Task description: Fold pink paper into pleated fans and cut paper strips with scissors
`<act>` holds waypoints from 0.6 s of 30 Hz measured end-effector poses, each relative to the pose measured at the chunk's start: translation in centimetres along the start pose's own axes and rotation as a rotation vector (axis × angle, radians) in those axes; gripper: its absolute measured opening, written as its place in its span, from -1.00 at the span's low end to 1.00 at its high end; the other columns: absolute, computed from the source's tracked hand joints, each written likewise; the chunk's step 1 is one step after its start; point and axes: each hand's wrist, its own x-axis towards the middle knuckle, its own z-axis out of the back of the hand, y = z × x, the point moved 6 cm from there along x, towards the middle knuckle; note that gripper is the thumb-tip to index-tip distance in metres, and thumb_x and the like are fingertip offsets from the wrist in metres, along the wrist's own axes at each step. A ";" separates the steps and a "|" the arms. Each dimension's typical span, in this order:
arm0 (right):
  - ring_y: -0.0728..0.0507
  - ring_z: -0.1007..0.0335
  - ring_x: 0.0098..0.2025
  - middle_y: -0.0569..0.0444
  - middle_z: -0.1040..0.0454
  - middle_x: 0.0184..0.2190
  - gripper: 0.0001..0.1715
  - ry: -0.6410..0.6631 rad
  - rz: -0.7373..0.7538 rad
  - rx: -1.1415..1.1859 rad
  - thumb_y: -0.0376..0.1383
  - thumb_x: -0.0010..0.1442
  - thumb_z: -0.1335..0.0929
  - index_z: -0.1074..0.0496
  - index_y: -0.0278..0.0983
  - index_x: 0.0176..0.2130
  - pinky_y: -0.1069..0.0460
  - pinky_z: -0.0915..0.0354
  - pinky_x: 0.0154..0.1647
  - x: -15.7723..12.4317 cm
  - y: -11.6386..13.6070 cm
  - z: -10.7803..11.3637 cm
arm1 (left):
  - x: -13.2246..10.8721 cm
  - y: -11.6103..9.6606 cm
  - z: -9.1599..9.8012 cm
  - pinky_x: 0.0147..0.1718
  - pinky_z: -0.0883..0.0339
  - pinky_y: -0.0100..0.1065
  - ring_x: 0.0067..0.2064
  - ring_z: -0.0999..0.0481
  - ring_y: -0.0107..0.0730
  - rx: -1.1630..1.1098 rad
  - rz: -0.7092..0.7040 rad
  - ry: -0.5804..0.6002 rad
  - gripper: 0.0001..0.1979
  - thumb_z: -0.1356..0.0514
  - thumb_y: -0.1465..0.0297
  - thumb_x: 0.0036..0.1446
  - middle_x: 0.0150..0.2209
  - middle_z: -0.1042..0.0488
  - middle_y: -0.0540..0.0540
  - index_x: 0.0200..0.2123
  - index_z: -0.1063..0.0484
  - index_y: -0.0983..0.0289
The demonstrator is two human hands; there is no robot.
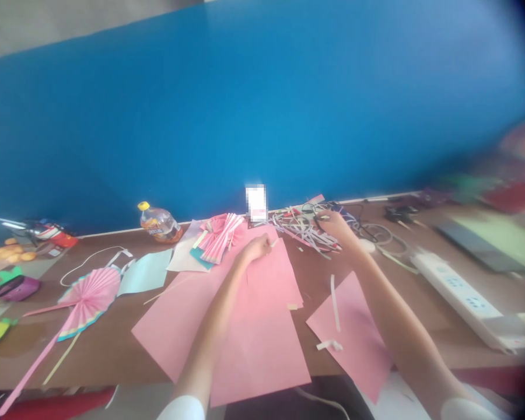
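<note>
My left hand (258,247) is closed above the pink paper sheets (266,332), a small whitish paper strip (274,242) showing at its fingertips. Farther back, my right hand (331,223) reaches to a tangled heap of shredded paper strips (295,224). Its fingers are closed around something dark, too blurred to name. Beside my left hand, a pleated pink paper fan (221,236) lies on coloured sheets. Below my right forearm is a smaller pink sheet (354,332) with white paper scraps (335,303) on it.
Left on the brown table (114,361) are an opened pink fan (91,297), a light blue sheet (145,272) and a bottle (160,224) with a yellow cap. A white power strip (468,297) and cables (382,233) lie right. A blue panel (262,105) stands behind.
</note>
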 end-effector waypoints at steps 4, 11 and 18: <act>-0.02 -0.29 -0.59 0.11 -0.49 -0.55 -0.55 -0.014 0.054 -0.041 -0.24 -0.08 -0.45 -0.46 -0.29 -0.13 0.12 -0.13 -0.60 1.1 -1.3 -1.0 | 0.1 0.3 0.1 -0.46 -0.17 -0.42 -0.33 -0.46 -0.32 0.019 0.000 0.015 -0.78 -0.11 0.44 0.08 -0.28 -0.51 0.08 -0.16 -0.31 0.24; -0.05 -0.38 -0.54 0.08 -0.55 -0.45 -0.37 0.147 -0.083 0.082 -0.22 -0.07 -0.47 -0.38 -0.26 0.02 0.13 -0.19 -0.62 0.5 -2.2 -3.4 | -0.3 0.0 0.2 -0.42 -0.22 -0.42 -0.28 -0.47 -0.35 -0.004 -0.041 0.045 -0.82 -0.07 0.36 0.17 -0.19 -0.51 0.08 -0.15 -0.33 0.23; -0.08 -0.52 -0.40 0.06 -0.59 -0.37 -0.31 0.263 -0.165 0.113 -0.30 -0.03 -0.43 -0.35 -0.23 0.13 0.16 -0.26 -0.57 -0.4 -2.2 -3.8 | -0.3 -0.4 0.2 -0.26 -0.29 -0.37 -0.22 -0.48 -0.32 0.001 -0.072 0.039 -0.86 -0.04 0.36 0.20 -0.18 -0.52 0.10 -0.22 -0.33 0.25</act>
